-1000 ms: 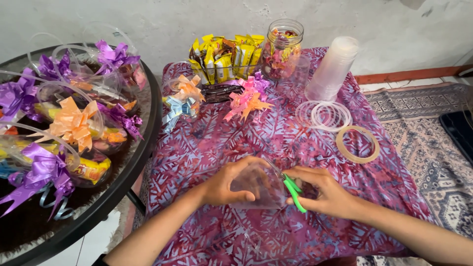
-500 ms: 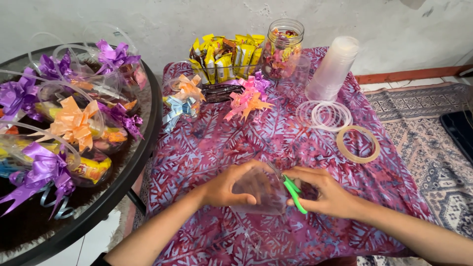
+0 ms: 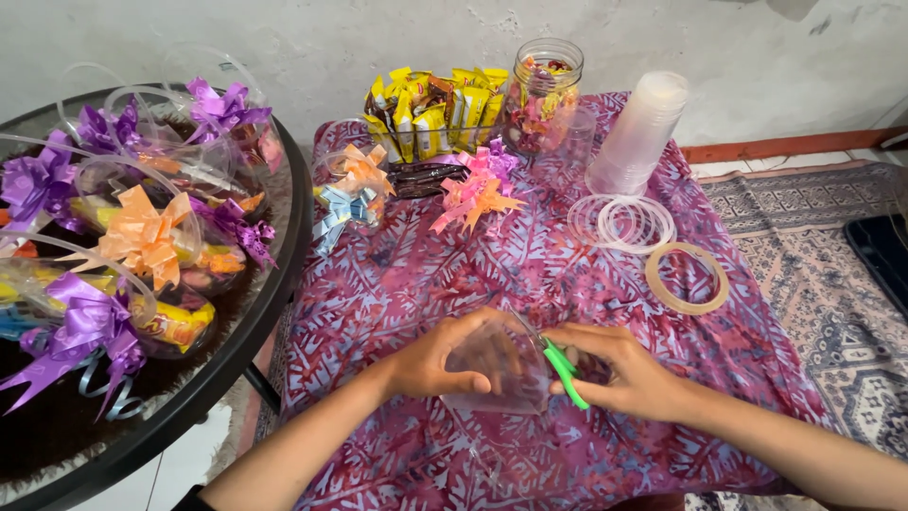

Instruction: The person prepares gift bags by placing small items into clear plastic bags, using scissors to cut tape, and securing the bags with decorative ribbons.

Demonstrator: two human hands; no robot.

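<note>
From the head camera we see a glass jar (image 3: 542, 95) filled with wrapped sweets beside a stack of clear cups (image 3: 637, 132). Our left hand (image 3: 437, 357) clasps a clear plastic cup (image 3: 497, 374) lying on its side on the patterned cloth (image 3: 397, 284), mouth toward the right hand (image 3: 629, 374), which grips green-handled scissors (image 3: 565, 371) angled up-left. A tape roll (image 3: 688, 277) lies well apart.

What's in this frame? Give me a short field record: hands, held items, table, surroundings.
left hand: grips a clear plastic cup lying on its side
right hand: holds green-handled scissors at the cup
table cloth: purple patterned
on table: tape roll, clear rings, cup stack, candy jar, yellow snack packs, ribbon bows
left side: round black table with bow-topped filled cups
</note>
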